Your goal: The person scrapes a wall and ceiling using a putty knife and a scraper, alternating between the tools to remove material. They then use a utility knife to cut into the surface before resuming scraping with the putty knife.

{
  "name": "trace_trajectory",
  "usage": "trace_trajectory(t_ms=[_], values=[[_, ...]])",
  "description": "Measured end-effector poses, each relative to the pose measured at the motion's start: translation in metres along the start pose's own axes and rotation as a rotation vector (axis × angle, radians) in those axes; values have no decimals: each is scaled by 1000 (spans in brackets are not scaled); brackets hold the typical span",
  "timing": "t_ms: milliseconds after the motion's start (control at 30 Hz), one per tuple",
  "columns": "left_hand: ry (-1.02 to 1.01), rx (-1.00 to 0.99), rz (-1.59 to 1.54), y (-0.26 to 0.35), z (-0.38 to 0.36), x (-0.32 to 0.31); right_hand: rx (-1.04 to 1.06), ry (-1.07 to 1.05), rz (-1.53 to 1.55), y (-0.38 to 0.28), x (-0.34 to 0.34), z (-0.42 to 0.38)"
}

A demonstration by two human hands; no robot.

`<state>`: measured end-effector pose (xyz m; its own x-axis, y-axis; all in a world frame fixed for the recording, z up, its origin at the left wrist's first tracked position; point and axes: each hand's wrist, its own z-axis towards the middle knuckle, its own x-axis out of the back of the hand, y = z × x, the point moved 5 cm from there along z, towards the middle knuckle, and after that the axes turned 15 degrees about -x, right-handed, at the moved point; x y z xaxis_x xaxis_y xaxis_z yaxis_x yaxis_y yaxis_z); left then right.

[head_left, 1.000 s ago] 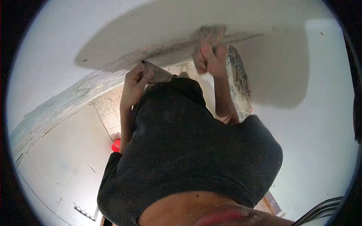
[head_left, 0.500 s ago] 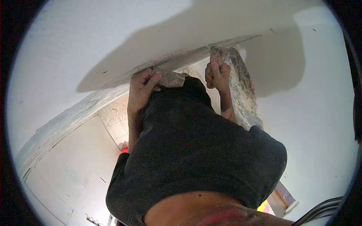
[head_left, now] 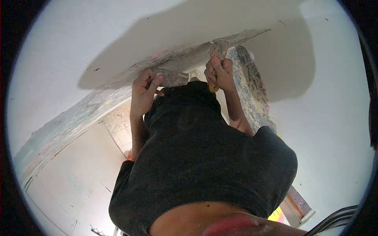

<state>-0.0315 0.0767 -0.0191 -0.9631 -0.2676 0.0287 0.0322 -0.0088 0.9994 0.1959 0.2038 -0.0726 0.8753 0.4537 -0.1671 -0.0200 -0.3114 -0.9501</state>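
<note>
My right hand (head_left: pixel 219 74) is closed around the yellowish handle of a putty knife (head_left: pixel 219 49). Its smeared, flat blade points upward, with the tip at the rough band of wall (head_left: pixel 189 51). At the left, my left hand (head_left: pixel 145 90) grips a wide, dirty scraper blade (head_left: pixel 172 78) between thumb and fingers. That blade lies roughly level in front of my waist and points toward the right hand. Whether the left-hand tool has a handle is hidden by the fingers.
Patchy, stripped plaster (head_left: pixel 250 78) runs down the wall at the right, beside smooth white wall (head_left: pixel 323 129). Floor tiles (head_left: pixel 124 135) show at lower left, past a pale panel (head_left: pixel 78 165). Dark cables (head_left: pixel 334 220) hang at lower right.
My right hand and the putty knife have shifted left and slightly up along the wall. My left hand has moved a little left with the scraper blade, which now lies more level.
</note>
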Motion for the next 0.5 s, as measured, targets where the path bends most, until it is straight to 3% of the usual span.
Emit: trace_trajectory(t_ms=[67,167,267,300,400,500], values=[[-13,16,30,0,0,0,31,18,-92,1,2,-2],[-20,11,46,-1,1,0,275,202,-468,-19,10,4],[-9,3,26,-1,1,-2,-7,-47,-32,-14,-4,-3],[-4,0,14,-1,2,-3,9,-180,144,-12,-10,-1],[9,-2,-1,-4,0,-3,18,-139,77,-15,-11,0],[30,6,-18,4,0,-10,-133,-96,285,-14,-25,-12]])
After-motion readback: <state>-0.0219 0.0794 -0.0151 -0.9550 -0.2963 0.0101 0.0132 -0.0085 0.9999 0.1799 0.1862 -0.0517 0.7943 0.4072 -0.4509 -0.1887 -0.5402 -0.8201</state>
